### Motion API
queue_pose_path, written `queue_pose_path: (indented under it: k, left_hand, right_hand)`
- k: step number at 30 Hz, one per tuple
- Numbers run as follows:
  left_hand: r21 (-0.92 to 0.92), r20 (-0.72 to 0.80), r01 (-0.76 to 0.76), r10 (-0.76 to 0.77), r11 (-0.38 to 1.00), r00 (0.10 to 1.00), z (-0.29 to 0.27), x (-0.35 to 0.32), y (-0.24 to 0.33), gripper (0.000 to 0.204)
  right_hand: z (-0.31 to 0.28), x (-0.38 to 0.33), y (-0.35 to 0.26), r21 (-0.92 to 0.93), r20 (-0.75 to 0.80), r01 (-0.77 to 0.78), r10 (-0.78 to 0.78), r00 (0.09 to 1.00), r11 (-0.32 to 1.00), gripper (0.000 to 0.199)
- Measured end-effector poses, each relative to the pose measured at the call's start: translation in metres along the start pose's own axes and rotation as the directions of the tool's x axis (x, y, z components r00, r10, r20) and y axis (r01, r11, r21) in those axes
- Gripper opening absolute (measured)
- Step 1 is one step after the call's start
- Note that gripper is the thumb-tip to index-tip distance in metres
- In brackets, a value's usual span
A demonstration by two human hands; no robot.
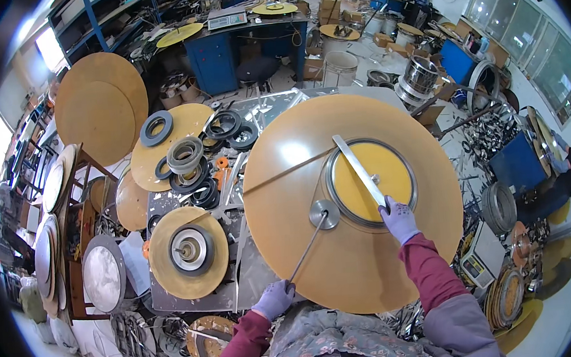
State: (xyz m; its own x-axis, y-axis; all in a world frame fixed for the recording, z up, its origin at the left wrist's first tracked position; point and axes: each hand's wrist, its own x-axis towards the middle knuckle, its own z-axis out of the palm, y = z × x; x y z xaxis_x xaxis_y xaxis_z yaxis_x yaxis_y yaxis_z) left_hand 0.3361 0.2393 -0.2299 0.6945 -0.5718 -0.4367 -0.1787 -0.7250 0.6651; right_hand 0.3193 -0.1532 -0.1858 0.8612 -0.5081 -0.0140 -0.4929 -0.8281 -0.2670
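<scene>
A large tan disc [291, 245] lies flat before me, with a metal ring [333, 198] around a yellow round centre [353, 190]. My right hand [399, 220], in a lavender glove, is closed on the near end of a flat metal bar [357, 168], which lies slantwise across the ring. My left hand [275, 299], gloved likewise, grips the near end of a thin metal rod [306, 249]. At the rod's far end a small round metal wheel [323, 214] sits just left of the ring. From the disc's left edge a narrow strip [288, 169] runs towards the ring's top.
To the left, a smaller tan disc [166, 278] carries a black-and-metal hub [191, 250]. Several black rings [223, 124] and metal scraps lie beyond it. A scale [483, 255] stands at right among scrap metal. Other people [566, 170] are at the right and far back.
</scene>
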Motion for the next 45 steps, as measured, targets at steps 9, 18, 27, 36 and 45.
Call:
queue_pose_path:
  k: [9, 18, 27, 36, 45]
  left_hand:
    - [-0.044, 0.042, 0.035, -0.034, 0.998, 0.999, -0.004, 0.000, 0.002, 0.031]
    - [-0.038, 0.024, 0.009, -0.008, 0.999, 1.000, -0.002, 0.001, 0.000, 0.031]
    - [-0.025, 0.038, 0.025, -0.024, 0.999, 0.999, -0.010, -0.003, 0.009, 0.031]
    - [0.003, 0.033, -0.008, 0.008, 1.000, 0.999, -0.001, 0.002, -0.002, 0.031]
    - [-0.055, 0.033, 0.008, -0.006, 0.998, 0.999, -0.002, 0.004, -0.002, 0.031]
  right_hand:
    - [-0.002, -0.001, -0.003, 0.015, 0.013, 0.003, -0.003, 1.000, 1.000, 0.035]
    - [-0.006, -0.002, -0.008, -0.029, 0.046, 0.000, 0.001, 0.999, 1.000, 0.032]
    - [-0.006, -0.002, -0.008, -0.035, 0.047, -0.005, 0.007, 0.999, 0.999, 0.039]
    - [-0.007, -0.004, -0.007, -0.027, 0.066, 0.005, -0.003, 0.998, 1.000, 0.034]
    - [-0.012, -0.001, -0.010, -0.048, 0.071, -0.024, 0.028, 0.997, 0.999, 0.042]
